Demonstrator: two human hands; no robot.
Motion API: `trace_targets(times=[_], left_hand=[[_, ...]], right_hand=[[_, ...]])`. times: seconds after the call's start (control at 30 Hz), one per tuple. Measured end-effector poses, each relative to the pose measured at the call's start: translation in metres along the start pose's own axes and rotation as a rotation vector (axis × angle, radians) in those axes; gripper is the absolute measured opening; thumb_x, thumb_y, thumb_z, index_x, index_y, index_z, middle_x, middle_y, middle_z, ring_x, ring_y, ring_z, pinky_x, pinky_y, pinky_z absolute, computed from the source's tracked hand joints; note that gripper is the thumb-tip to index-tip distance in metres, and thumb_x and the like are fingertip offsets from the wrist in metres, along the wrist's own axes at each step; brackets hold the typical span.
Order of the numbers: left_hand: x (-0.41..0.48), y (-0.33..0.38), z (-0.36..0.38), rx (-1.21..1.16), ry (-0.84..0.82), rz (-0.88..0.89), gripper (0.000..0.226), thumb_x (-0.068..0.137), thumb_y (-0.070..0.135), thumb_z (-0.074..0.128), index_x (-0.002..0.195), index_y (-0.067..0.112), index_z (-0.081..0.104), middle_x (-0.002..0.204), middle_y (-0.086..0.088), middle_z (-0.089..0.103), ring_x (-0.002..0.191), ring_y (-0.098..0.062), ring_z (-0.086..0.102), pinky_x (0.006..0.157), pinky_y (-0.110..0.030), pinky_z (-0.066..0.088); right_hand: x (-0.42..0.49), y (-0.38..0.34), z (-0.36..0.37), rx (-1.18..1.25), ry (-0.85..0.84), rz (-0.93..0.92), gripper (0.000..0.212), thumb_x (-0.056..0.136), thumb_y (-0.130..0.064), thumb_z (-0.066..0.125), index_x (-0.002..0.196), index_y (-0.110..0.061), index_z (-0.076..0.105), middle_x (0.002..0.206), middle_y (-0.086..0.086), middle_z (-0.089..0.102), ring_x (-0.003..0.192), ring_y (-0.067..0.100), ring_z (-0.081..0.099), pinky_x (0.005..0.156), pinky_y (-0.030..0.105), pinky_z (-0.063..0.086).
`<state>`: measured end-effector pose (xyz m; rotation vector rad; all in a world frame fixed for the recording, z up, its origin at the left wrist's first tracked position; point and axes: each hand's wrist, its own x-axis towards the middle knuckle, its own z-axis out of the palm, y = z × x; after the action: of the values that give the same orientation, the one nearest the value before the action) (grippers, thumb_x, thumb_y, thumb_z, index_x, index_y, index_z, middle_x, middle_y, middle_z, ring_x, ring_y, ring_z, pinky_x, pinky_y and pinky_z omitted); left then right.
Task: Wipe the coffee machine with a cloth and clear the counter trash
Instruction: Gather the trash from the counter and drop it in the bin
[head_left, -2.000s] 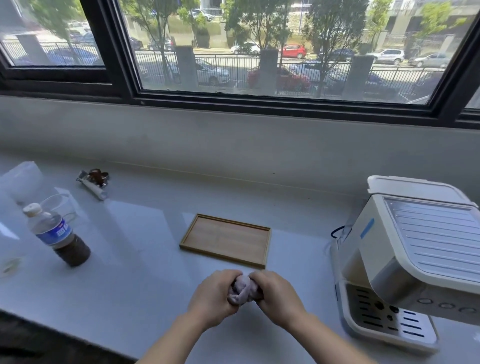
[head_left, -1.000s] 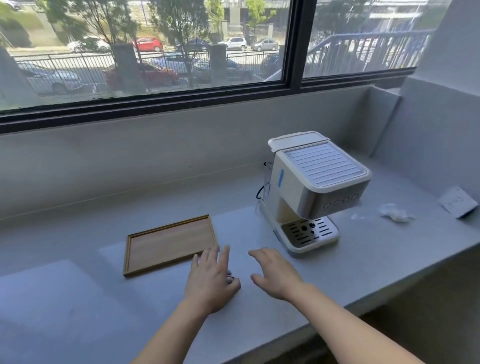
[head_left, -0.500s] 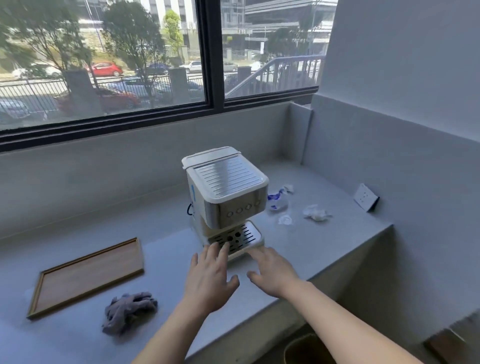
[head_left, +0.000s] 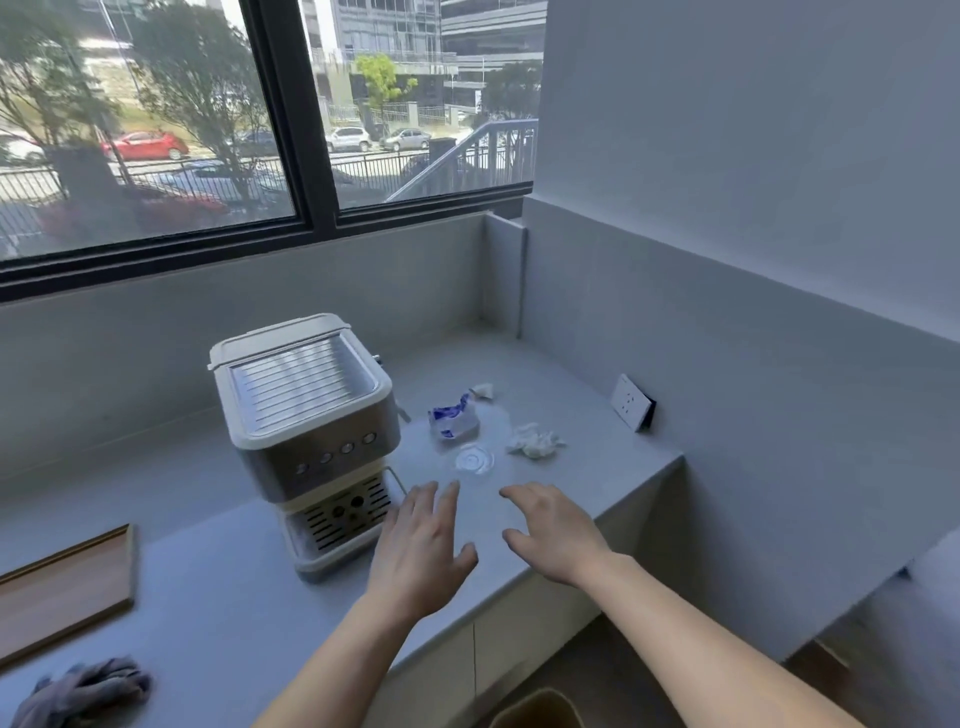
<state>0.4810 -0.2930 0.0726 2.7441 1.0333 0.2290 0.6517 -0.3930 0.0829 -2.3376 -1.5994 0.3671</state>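
A cream and steel coffee machine (head_left: 306, 426) stands on the grey counter (head_left: 218, 597). To its right lies trash: a crumpled blue-and-white wrapper (head_left: 453, 420), a clear plastic lid (head_left: 474, 460), a crumpled white tissue (head_left: 535, 441) and a small white scrap (head_left: 482, 391). My left hand (head_left: 421, 551) and my right hand (head_left: 553, 530) hover open and empty over the counter, just short of the lid. The grey cloth (head_left: 78, 693) lies bunched at the bottom left, far from both hands.
A wooden tray (head_left: 62, 587) lies left of the machine. A white wall socket (head_left: 631, 408) sits on the right backsplash. The counter ends at a wall on the right. The rim of a brown bin (head_left: 535, 709) shows below the counter's front edge.
The cloth was put down on the counter and both hands came off it. My view swung right, and both open hands moved past the machine toward the trash.
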Motion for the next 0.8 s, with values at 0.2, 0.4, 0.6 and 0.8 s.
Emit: trace_targets(times=[0.2, 0.4, 0.6, 0.8], left_hand=[[0.055, 0.003, 0.019, -0.019, -0.020, 0.014, 0.072, 0.090, 0.047, 0.046, 0.151, 0.019, 0.020, 0.152, -0.009, 0.034, 0.139, -0.027, 0.030, 0.114, -0.040, 0.028], [0.115, -0.010, 0.042, -0.058, -0.079, -0.021, 0.066, 0.090, 0.042, 0.049, 0.148, 0.018, 0.027, 0.140, -0.007, 0.043, 0.126, -0.026, 0.042, 0.102, -0.036, 0.038], [0.158, -0.023, 0.062, -0.076, -0.138, -0.097, 0.063, 0.090, 0.047, 0.051, 0.145, 0.021, 0.033, 0.136, -0.005, 0.045, 0.124, -0.026, 0.043, 0.095, -0.037, 0.044], [0.191, -0.018, 0.076, -0.162, -0.195, -0.213, 0.081, 0.080, 0.059, 0.061, 0.146, 0.025, 0.030, 0.144, -0.007, 0.036, 0.131, -0.027, 0.036, 0.097, -0.040, 0.044]], right_hand=[[0.043, 0.032, -0.002, 0.007, 0.013, 0.062, 0.053, 0.093, -0.035, 0.051, 0.144, -0.024, 0.041, 0.144, 0.000, 0.049, 0.133, 0.021, 0.042, 0.104, 0.041, 0.042], [0.095, 0.056, 0.003, 0.034, 0.012, 0.126, 0.051, 0.093, -0.036, 0.053, 0.142, -0.025, 0.045, 0.143, -0.003, 0.051, 0.129, 0.018, 0.047, 0.102, 0.037, 0.044], [0.140, 0.075, 0.004, 0.029, -0.007, 0.217, 0.044, 0.091, -0.035, 0.056, 0.134, -0.025, 0.051, 0.135, 0.001, 0.057, 0.121, 0.023, 0.053, 0.092, 0.038, 0.048], [0.173, 0.098, 0.008, -0.006, -0.063, 0.342, 0.054, 0.090, -0.045, 0.060, 0.138, -0.027, 0.045, 0.138, 0.002, 0.047, 0.124, 0.028, 0.045, 0.092, 0.041, 0.048]])
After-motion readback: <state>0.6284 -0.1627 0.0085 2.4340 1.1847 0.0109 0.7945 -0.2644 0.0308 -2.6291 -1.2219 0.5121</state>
